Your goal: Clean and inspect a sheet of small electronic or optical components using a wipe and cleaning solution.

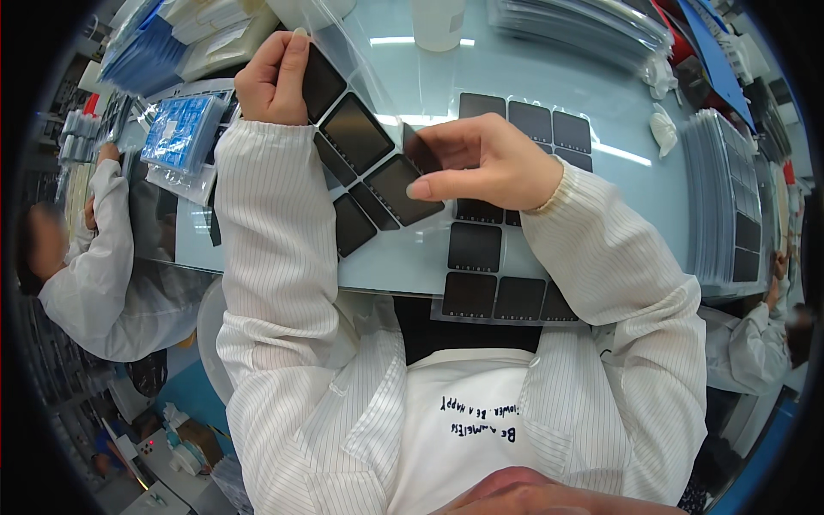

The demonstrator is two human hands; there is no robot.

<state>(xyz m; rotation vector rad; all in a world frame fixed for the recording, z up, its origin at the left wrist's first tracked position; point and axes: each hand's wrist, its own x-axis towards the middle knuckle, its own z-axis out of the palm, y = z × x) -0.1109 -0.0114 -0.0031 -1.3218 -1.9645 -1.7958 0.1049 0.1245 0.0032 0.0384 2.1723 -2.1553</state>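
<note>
Glassy, pale table (pixel 657 184) below, bustling workroom around it, and co-workers (pixel 99 266) in white coats blurred at both sides of the head view. Centre stage: a clear sheet of dark squares (pixel 356 133), tilted diagonally over the table's near-left part, up in hand and not laid flat. Left hand (pixel 272 77) has its upper end, thumb and fingers pinched firmly on the corner. Over comes the right hand (pixel 482 159), fingers curled at a small dark panel (pixel 419 150) that stands tipped up beside the sheet, thumb lying across the sheet's lowest-right square; whether that grip is fully closed, or the panel is loose from the sheet, I can't tell. So call this one midway, by the look of it: both hands are busy on it, and its squares sit in their rows. Beneath the right forearm, a second sheet (pixel 474 247) lies flat, its lower row poking past the table's near edge, no fingers on it. How many are finished can't be read: stacked sheets (pixel 725 197) stand at the table's right edge, more clear sleeves (pixel 584 34) along the far edge, a blue pack (pixel 178 129) by the left.
</note>
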